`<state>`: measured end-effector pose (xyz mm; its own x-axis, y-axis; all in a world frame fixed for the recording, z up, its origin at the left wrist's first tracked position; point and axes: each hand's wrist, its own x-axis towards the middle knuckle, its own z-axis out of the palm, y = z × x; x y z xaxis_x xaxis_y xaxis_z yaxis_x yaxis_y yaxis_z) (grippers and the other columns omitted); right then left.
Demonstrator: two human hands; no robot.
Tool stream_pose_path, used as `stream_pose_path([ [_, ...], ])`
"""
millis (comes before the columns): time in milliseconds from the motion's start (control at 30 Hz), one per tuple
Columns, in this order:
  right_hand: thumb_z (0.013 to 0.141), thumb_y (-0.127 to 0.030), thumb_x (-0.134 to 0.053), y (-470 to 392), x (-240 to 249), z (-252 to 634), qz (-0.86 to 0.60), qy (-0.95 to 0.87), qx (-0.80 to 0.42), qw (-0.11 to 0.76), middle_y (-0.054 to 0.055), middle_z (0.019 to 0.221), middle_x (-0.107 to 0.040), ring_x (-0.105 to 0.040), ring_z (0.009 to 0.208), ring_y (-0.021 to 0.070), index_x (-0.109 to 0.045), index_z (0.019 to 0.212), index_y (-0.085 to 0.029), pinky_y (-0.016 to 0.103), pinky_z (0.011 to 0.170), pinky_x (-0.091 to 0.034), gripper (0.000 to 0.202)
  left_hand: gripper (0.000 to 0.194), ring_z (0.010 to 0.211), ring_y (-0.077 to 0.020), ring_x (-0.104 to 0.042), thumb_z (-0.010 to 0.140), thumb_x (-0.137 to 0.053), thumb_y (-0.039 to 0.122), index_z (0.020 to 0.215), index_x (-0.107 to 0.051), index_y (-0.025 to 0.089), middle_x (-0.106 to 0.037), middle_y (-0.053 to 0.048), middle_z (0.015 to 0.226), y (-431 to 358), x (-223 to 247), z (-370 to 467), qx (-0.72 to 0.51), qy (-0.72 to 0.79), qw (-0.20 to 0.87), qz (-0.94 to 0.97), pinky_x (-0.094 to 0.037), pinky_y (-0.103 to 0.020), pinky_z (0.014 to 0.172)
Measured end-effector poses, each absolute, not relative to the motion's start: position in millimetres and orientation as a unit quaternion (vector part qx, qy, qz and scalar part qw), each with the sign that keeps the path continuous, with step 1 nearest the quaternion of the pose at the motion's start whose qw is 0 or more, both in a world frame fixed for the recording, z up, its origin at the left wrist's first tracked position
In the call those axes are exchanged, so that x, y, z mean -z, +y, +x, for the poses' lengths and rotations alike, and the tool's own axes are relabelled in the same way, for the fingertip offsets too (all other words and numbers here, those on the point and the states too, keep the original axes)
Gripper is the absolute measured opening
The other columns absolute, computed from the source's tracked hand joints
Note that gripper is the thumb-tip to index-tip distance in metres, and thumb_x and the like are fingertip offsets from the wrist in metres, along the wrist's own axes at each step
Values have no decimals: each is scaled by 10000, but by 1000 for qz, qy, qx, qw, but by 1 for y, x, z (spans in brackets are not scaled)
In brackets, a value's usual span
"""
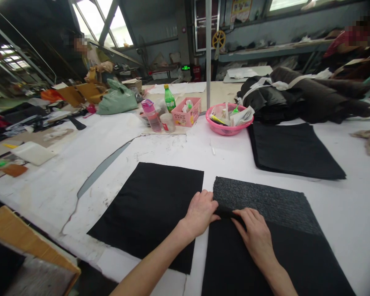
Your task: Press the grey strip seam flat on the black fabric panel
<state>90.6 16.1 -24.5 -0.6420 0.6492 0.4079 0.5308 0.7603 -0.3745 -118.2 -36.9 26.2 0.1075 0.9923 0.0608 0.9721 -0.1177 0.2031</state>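
Note:
Both my hands rest on a stack of black fabric pieces [274, 259] in front of me on the white table [342, 205]. My left hand [200, 211] pinches the left edge of the top piece, where a grey textured layer [265, 201] shows beyond it. My right hand [254, 236] lies flat on the black fabric, fingertips at the same folded edge. A single black fabric panel [151, 211] lies flat just left of my left hand.
Another black panel [292, 150] lies at the far right. Behind it sit a pink basin [226, 129], a pink box [186, 113], a green bottle [169, 98], and a dark cloth heap [308, 96]. A wooden board [15, 234] juts at the near left. Two other people stand at the back.

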Motion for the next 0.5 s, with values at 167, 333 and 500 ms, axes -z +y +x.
stream_pose_path([
  [167,1014,-295,-443,16,20,90,-320,-907,-115,250,44,928,-587,-538,942,241,-563,988,-211,385,825,-404,148,380,986,-222,-492,741,-795,389,987,-584,191,-536,-40,1020,-34,-28,-110,-116,642,64,755,-428,-339,806],
  [333,1016,-311,-438,14,17,89,-331,-906,-102,241,53,939,-583,-536,962,243,-555,922,-212,397,848,-407,179,158,959,-199,-493,828,-721,280,855,-596,188,-554,-25,953,-32,-20,-106,-141,624,111,761,-420,-318,799],
  [500,1000,-531,-413,29,20,115,-361,-900,-32,244,90,1096,-570,-497,1107,295,-555,890,-210,468,919,-400,368,169,953,-194,-498,814,-736,288,840,-602,188,-576,-13,926,-31,-10,-111,-158,617,128,761,-420,-306,790],
])
